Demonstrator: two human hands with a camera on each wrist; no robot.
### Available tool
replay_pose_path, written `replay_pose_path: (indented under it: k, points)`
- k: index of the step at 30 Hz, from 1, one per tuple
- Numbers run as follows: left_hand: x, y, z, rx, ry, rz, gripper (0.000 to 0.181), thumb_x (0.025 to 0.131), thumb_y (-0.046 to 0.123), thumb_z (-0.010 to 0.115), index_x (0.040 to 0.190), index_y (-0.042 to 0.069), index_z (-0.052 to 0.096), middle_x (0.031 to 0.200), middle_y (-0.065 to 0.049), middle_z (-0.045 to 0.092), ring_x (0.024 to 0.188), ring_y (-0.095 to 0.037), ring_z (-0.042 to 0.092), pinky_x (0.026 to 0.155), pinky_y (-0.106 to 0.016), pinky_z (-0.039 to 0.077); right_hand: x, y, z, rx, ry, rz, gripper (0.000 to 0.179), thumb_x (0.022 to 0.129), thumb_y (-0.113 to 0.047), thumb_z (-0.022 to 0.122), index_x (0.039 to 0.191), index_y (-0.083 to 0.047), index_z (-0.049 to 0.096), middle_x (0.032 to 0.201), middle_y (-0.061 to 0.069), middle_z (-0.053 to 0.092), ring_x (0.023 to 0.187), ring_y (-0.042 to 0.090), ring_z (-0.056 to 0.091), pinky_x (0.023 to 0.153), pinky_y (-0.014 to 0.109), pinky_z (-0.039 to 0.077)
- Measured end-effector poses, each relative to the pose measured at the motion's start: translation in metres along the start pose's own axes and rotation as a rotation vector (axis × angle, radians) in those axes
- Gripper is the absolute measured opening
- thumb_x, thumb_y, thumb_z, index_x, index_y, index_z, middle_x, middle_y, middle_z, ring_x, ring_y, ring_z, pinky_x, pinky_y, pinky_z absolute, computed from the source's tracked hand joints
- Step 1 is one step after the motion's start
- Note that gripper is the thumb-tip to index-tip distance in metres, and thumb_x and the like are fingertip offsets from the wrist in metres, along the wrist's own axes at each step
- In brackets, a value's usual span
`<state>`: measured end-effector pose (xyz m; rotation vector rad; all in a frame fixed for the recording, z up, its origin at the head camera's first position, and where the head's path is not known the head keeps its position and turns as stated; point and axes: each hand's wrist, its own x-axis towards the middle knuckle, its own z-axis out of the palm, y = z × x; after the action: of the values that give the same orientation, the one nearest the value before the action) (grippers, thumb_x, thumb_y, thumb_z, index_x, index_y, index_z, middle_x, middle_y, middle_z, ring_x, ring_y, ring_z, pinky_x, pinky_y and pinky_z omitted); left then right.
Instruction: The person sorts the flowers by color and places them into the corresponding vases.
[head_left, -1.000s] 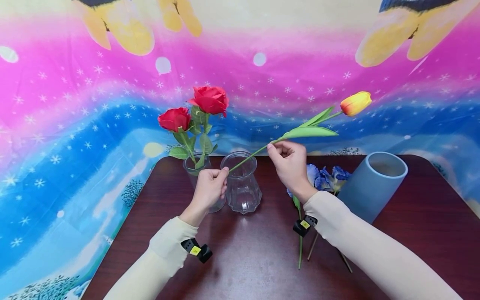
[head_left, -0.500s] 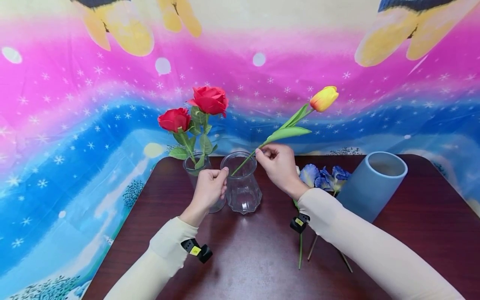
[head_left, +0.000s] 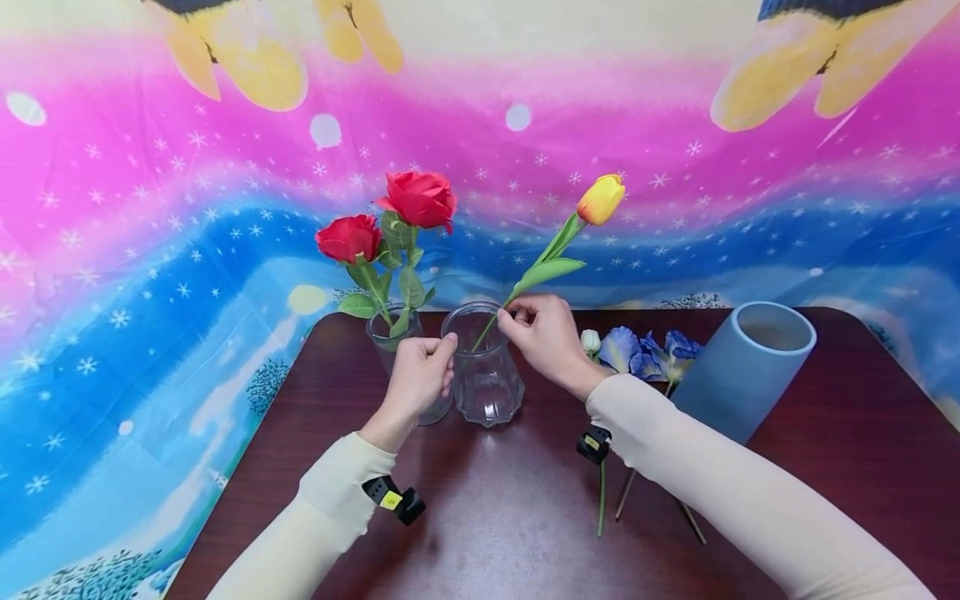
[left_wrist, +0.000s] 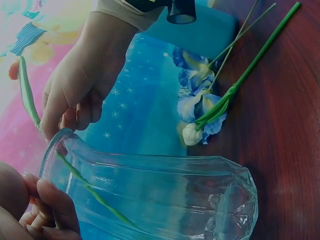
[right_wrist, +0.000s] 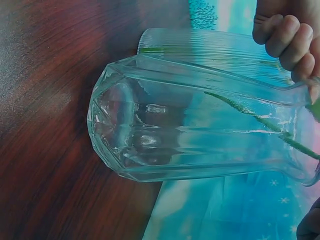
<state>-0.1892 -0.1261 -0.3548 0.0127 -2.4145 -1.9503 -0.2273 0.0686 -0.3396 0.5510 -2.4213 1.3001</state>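
Note:
My right hand (head_left: pixel 546 333) pinches the green stem of a yellow-orange tulip (head_left: pixel 601 200), just above the rim of a clear glass vase (head_left: pixel 489 387). Through the glass in the right wrist view, the lower stem (right_wrist: pixel 265 121) shows slanting inside the vase, its end apart from the base. My left hand (head_left: pixel 417 375) has curled fingers and seems to pinch the left side of the vase rim with thumb and finger; it also shows at the lower left of the left wrist view. Behind the left hand, a ribbed glass vase (head_left: pixel 435 410) holds two red roses (head_left: pixel 420 200).
On the right of the dark wooden table (head_left: pixel 517 517) lie blue flowers (head_left: pixel 622 350) and a white bud (head_left: pixel 590 341), stems toward me. A tall blue-grey vase (head_left: pixel 738 375) stands beyond them. A patterned cloth (head_left: pixel 480 108) hangs behind the table.
My right hand has moved left and slightly down, bringing the tulip more upright, its stem end now inside the clear vase. The left hand stays in place.

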Motion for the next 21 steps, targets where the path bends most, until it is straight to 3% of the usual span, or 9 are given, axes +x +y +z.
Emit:
replay_pose_path:
  k: [11,21]
  points:
    - [0.0012,-0.0018,0.0001,0.005,0.005,-0.004,0.050,0.104,0.021,0.055,0.056,0.006,0.050,0.044,0.002,0.046,0.038,-0.008,0.043,0.044,-0.025,0.042,0.0025,0.0006,0.0038,-0.022,-0.025,-0.006,0.014,0.093,-0.015,0.069,0.083,-0.010,0.077,0.050,-0.004,0.041,0.047,0.012,0.040,0.055,0.028,0.035]
    - [0.0006,-0.0004,0.0005,0.002,0.009,0.003,0.051,0.104,0.021,0.055,0.056,0.005,0.050,0.043,0.002,0.046,0.037,-0.009,0.043,0.043,-0.025,0.042,0.0068,-0.0026,0.0018,-0.082,-0.103,0.063,0.016,0.093,-0.019,0.067,0.092,-0.010,0.080,0.049,-0.007,0.039,0.047,0.010,0.036,0.049,0.025,0.028]
